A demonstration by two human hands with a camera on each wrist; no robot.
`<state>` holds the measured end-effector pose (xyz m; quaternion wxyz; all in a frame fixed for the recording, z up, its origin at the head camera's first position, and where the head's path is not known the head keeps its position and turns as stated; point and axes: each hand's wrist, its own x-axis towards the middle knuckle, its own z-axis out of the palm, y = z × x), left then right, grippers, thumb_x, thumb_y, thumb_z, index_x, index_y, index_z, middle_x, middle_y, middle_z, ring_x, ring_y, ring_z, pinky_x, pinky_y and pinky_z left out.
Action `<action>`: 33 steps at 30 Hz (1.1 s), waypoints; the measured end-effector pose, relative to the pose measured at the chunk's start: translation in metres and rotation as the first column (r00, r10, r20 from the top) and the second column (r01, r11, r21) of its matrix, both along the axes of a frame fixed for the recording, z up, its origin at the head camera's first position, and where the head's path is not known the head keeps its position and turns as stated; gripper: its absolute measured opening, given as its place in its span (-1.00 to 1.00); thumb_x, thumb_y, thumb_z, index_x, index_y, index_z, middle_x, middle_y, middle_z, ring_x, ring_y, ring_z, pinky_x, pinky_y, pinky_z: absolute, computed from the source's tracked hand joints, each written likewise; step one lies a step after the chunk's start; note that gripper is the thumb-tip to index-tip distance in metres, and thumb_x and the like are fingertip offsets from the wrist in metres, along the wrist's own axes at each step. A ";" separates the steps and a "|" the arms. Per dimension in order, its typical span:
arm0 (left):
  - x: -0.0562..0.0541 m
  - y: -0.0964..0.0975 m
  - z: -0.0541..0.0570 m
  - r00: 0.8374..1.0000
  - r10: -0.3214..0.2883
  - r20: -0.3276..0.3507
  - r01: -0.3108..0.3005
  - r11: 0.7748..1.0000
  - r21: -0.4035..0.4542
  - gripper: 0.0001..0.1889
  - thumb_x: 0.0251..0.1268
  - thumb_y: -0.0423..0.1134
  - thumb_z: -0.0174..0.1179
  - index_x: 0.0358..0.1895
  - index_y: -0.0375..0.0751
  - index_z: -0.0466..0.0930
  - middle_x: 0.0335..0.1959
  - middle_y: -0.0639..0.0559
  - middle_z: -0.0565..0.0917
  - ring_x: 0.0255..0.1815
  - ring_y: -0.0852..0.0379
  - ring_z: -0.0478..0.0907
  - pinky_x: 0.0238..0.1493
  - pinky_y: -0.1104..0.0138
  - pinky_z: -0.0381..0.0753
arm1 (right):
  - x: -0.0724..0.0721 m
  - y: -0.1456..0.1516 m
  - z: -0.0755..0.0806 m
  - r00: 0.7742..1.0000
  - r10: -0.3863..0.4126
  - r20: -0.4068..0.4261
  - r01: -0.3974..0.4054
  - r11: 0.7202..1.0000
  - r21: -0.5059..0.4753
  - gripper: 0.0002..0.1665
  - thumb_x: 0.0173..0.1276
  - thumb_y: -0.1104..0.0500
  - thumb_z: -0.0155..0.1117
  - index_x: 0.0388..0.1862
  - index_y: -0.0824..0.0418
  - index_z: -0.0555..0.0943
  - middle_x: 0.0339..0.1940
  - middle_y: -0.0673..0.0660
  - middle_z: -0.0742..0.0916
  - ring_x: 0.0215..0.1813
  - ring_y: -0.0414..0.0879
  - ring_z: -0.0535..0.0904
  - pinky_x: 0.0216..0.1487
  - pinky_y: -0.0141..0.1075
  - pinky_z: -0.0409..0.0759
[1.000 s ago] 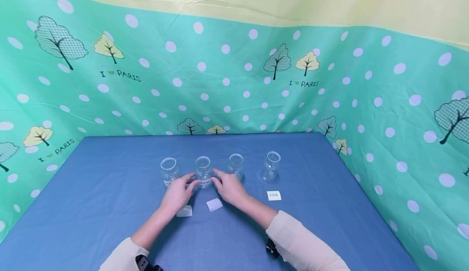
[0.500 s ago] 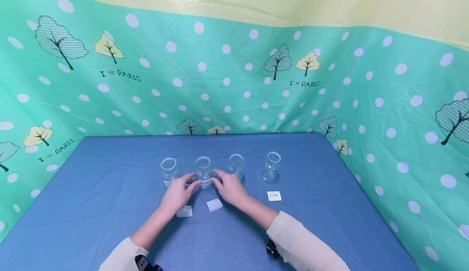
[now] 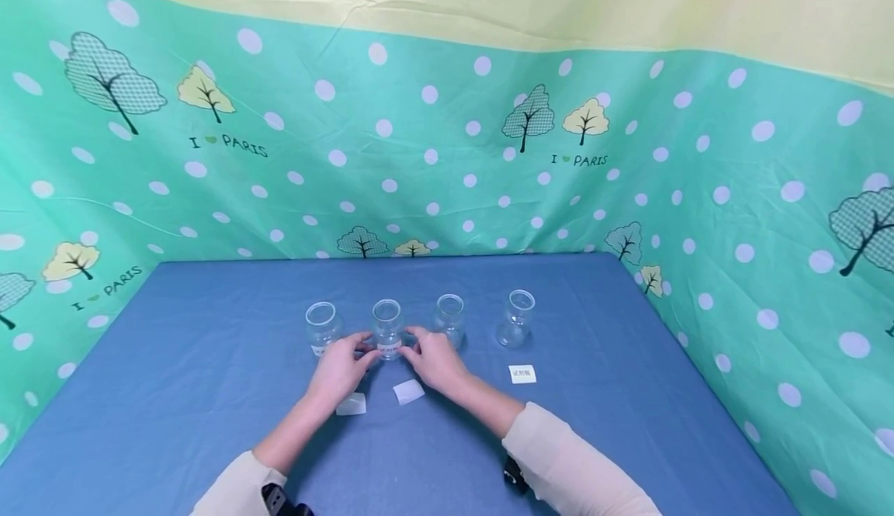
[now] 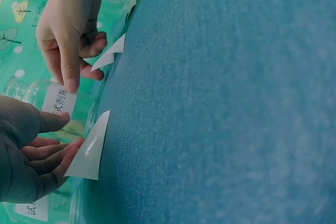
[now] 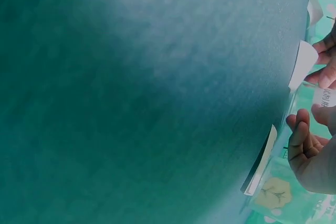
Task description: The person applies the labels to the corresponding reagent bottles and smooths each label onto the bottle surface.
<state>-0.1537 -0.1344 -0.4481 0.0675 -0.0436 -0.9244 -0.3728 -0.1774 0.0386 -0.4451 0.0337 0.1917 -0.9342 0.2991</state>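
Note:
A clear glass jar [image 3: 387, 316], second from the left, stands upright on the blue table between both hands. Across its lower front is a white label [image 4: 56, 100] with printed characters. The left hand [image 3: 338, 370] holds the jar's left side, its thumb at one end of the label. From the right, the right hand [image 3: 440, 362] grips the opposite side, with its thumb on the label's other end. The leftmost jar [image 3: 323, 320] also bears a white label, partly hidden behind the left hand. Behind the right hand, a third jar [image 3: 450, 316] is partly covered.
At the right of the row is a fourth glass jar [image 3: 515, 322]. A printed label slip [image 3: 522, 374] lies in front of it. Two blank white paper slips, one left [image 3: 351, 404] and one nearer the middle [image 3: 408, 392], lie before the hands. A patterned green curtain [image 3: 433, 151] borders the table [image 3: 230, 345].
The right hand has shifted slightly down the jar's side, its thumb lower on the label. The left hand and the jars stay in place.

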 end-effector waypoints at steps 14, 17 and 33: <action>0.001 -0.004 0.004 1.000 -0.010 0.011 0.010 1.000 -0.005 -0.57 0.27 -0.12 0.18 0.07 -0.38 0.54 -0.15 -0.20 0.70 -0.29 0.02 0.69 -0.23 0.16 0.62 | 0.001 0.003 0.002 0.998 0.020 0.062 -0.017 0.998 -0.052 -0.47 0.33 -0.11 0.17 0.14 0.20 0.54 -0.64 -0.04 0.58 -0.65 -0.34 0.36 -0.56 -0.47 0.35; 0.002 -0.005 0.003 1.000 -0.015 0.003 0.015 1.000 -0.008 -0.59 0.29 -0.14 0.16 0.07 -0.38 0.54 -0.14 -0.21 0.70 -0.27 0.00 0.68 -0.19 0.13 0.61 | 0.001 0.004 0.002 0.999 0.034 0.039 -0.033 0.999 -0.038 -0.50 0.36 -0.07 0.13 0.14 0.21 0.54 -0.60 -0.02 0.62 -0.60 -0.31 0.41 -0.50 -0.44 0.40; 0.015 -0.005 0.012 1.000 0.001 0.022 -0.001 1.000 0.017 -0.65 0.25 -0.19 0.20 0.00 -0.37 0.58 -0.19 -0.19 0.71 -0.33 0.04 0.68 -0.26 0.20 0.62 | 0.010 0.023 0.012 0.997 0.073 -0.001 -0.073 0.997 -0.017 -0.70 0.32 0.07 0.21 -0.04 0.18 0.63 -0.48 0.00 0.70 -0.43 -0.24 0.56 -0.34 -0.39 0.50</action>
